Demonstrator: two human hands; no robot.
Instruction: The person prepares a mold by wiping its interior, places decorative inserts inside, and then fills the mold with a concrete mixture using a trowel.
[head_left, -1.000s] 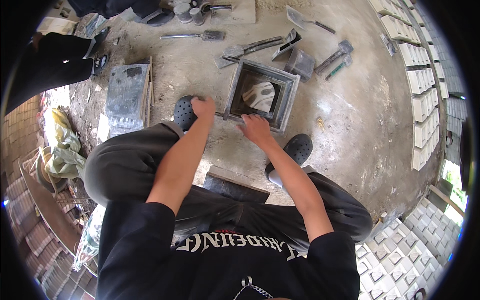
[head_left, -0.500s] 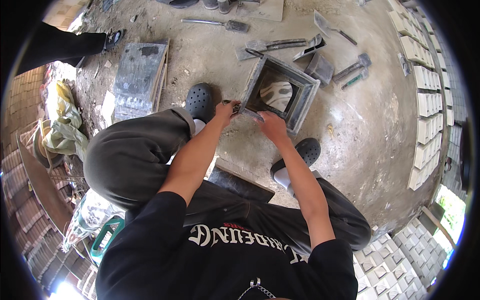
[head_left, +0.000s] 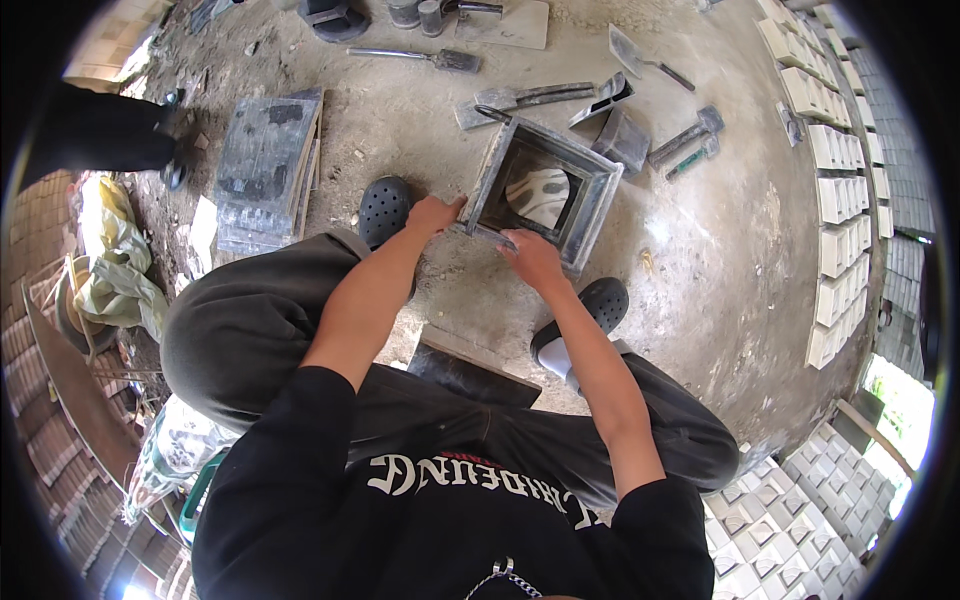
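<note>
- The person squats on a low dark block, knees wide, both forearms reaching toward 12 o'clock
- The left hand rests on the near left corner of the square mould, fingers curled over the rim; how firmly it grips cannot be told
- The right hand lies on the near wall of the mould, fingers bent down onto the edge, nothing else held in it
- The mould sits on the concrete floor between the two dark clogs, just past the hands at 12 o'clock; it is a grey open frame with thick walls and a pale lump inside
- Judged by its look, the frame is stiff, heavy and gritty rather than slick; opposite walls or corners give the surest hold, with both hands
- Past it, at 12 to 1 o'clock, lie trowels and a hammer
- At 10 o'clock a stack of grey plates; at 2 to 3 o'clock rows of pale cast blocks
</note>
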